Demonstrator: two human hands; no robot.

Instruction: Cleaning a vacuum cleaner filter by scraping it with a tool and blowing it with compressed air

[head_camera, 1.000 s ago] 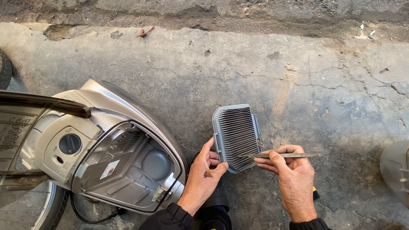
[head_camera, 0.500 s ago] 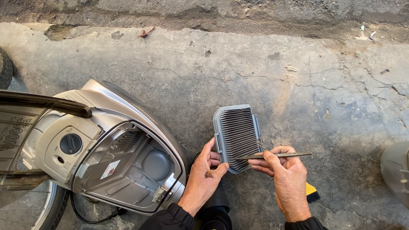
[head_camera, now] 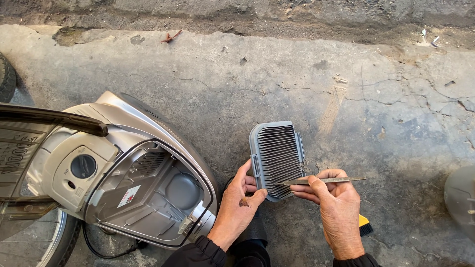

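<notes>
Pleated filter [head_camera: 278,157] grey, rectangular, held above concrete ground [head_camera: 307,84], long axis running away from person, slightly tilted. Left hand [head_camera: 238,203] grips its lower-left corner, thumb on near edge. Right hand [head_camera: 336,207] closed around thin metal tool [head_camera: 324,181], tool lying crosswise, tip on pleats at filter's near end. Open vacuum cleaner body [head_camera: 143,183] just left.

Soft, even daylight fills the frame, with the concrete floor [head_camera: 307,84] brightest across the upper right and no hard glare anywhere. A broad dim shadow darkens the lower middle and lower right, under the hands. Focus is sharp at centre, though the left and right edges bow slightly from wide-angle distortion.
</notes>
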